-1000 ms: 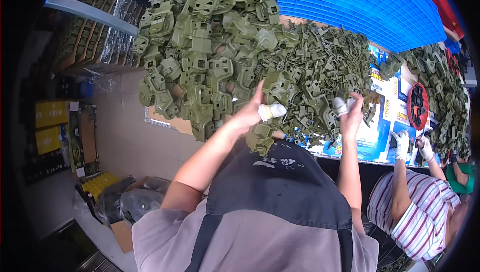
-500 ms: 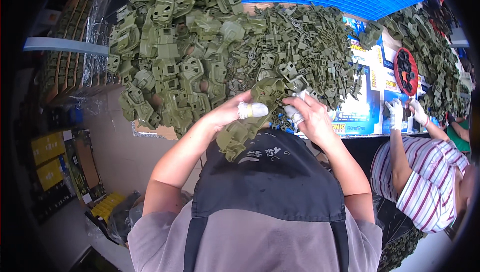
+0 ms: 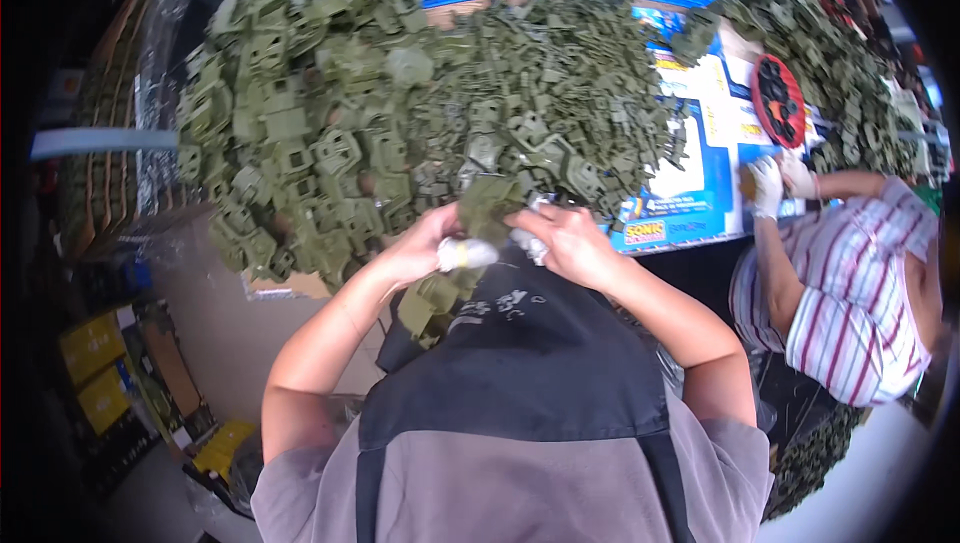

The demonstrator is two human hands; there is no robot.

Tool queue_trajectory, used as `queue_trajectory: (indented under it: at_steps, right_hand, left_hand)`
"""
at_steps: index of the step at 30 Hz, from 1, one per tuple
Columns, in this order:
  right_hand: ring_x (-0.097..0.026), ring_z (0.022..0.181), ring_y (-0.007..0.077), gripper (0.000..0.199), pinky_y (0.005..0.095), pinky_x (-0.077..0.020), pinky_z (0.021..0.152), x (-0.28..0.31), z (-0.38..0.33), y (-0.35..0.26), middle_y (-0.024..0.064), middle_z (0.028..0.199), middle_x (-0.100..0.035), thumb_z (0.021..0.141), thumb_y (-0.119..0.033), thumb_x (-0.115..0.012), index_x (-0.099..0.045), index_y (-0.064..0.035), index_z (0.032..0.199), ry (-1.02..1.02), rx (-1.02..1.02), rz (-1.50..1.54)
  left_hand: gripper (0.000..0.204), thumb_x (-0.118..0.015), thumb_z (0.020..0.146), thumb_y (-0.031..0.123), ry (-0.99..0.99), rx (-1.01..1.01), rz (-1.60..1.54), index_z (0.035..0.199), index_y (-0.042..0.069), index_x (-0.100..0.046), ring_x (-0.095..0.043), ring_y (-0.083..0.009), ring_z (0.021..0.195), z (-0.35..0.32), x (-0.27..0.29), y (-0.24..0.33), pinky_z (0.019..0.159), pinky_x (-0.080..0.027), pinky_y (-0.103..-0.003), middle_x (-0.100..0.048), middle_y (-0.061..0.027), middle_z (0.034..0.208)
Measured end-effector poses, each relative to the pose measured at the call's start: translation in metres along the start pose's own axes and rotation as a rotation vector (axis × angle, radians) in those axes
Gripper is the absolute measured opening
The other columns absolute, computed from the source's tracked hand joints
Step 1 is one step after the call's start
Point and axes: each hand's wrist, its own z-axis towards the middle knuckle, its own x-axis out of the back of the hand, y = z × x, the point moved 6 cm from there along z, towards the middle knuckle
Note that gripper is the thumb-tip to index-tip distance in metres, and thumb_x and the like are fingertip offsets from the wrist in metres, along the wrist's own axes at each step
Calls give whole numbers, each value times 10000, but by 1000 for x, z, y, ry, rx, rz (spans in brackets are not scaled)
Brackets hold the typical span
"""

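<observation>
Both hands, left [image 3: 425, 248] and right [image 3: 565, 243], pinch one olive-green plastic part [image 3: 487, 205] between taped fingertips [image 3: 465, 254] at the heap's [image 3: 430, 113] near edge, close to the chest for inspection.

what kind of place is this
Most likely a small factory or assembly workshop. A worktable is heaped with hundreds of identical olive-green plastic parts, both hands, left hand and right hand, work one part, and a co-worker in gloves sorts alongside.
</observation>
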Motion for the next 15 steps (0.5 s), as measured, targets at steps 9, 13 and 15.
queue_trajectory:
  at_steps: [9,13,15]
  right_hand:
    - [-616,782,355,327,384,-510,681,-14,-16,17,160,864,-631,674,11,-593,-603,-41,997,97,-40,218]
    - [-601,872,362,334,392,-501,733,-20,-27,19,178,950,-617,647,24,-576,-590,-24,977,4,-105,129]
    - [-614,905,327,424,363,-496,776,-21,-26,19,174,970,-624,641,63,-554,-584,-61,1046,73,-66,105]
  left_hand:
    - [567,-762,710,116,-13,62,174,1189,14,-476,-580,-115,903,1,-12,3,775,-483,-283,-612,-68,1035]
    - [574,-753,725,163,-94,50,460,1181,-15,-453,-609,-136,860,7,-18,15,733,-494,-278,-634,-84,970]
    - [567,-757,722,194,-106,-63,483,1159,-13,-461,-603,-123,800,11,-10,3,712,-494,-272,-639,-72,901]
